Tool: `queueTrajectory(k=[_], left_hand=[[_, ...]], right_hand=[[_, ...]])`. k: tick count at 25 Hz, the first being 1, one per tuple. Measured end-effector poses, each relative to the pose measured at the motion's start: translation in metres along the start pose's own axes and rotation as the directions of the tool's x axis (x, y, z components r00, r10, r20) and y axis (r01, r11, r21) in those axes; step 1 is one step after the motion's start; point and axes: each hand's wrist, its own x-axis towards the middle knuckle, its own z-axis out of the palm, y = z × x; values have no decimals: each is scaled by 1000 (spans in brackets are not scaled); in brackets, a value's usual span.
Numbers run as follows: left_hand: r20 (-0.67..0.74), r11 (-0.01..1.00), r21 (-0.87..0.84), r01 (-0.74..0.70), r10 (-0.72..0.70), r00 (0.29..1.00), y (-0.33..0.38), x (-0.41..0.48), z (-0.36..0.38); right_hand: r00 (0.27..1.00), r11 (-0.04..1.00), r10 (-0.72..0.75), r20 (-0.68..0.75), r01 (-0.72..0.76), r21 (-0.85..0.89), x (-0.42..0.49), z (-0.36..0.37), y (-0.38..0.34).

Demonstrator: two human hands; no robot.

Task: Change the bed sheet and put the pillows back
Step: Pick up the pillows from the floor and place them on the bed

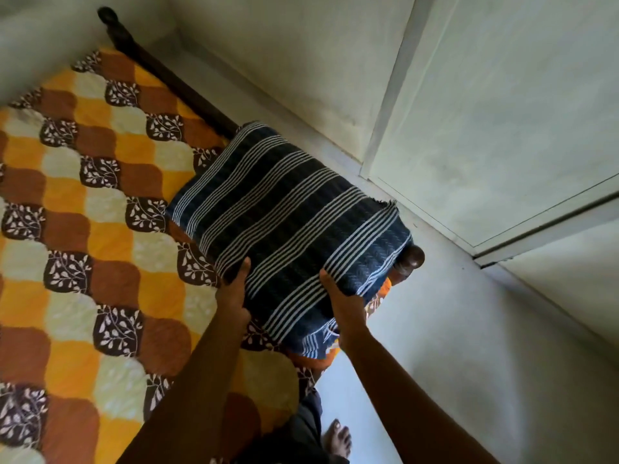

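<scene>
Where the orange, brown and cream bed sheet reaches the bed's corner, one dark blue, white-striped pillow sits, partly covering the wooden bedpost. Left hand, right hand: both clamped on the pillow's near edge, thumbs on top, fingers underneath.

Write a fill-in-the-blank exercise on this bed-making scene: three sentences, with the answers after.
1. The striped pillow, gripped by the left hand and the right hand, has white stripes on dark ___.
2. The dark brown patches on the bed sheet carry white ___ prints.
3. A bare ___ stands on the floor.

Missing words: blue; leaf; foot.
</scene>
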Motion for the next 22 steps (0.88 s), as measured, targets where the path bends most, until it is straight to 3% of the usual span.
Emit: queueTrajectory(k=[3, 5, 7, 10, 14, 19, 22], left_hand=[[149, 983, -76, 168, -155, 977, -46, -21, -14], [176, 978, -49, 204, -192, 965, -67, -32, -15], [126, 992, 47, 118, -123, 984, -74, -43, -14], [155, 992, 128, 17, -37, 987, -83, -68, -24], [227, 946, 287, -148, 83, 970, -106, -121, -52], [291, 844, 493, -212, 70, 954, -158, -166, -103], [390, 767, 594, -242, -12, 921, -168, -183, -121]], right_hand=[[995, 995, 96, -25, -96, 10, -7, -8, 35], [994, 989, 109, 10, -108, -102, -4, -27, 41], [994, 967, 103, 34, -92, -238, -5, -47, 34], [996, 907, -14, 83, 48, -418, -17, -79, 36], [983, 867, -115, 145, 170, -468, -62, -103, 75], [980, 925, -154, 126, 188, -329, -124, -151, 154], [981, 965, -193, -26, 185, -188, -160, -183, 199]])
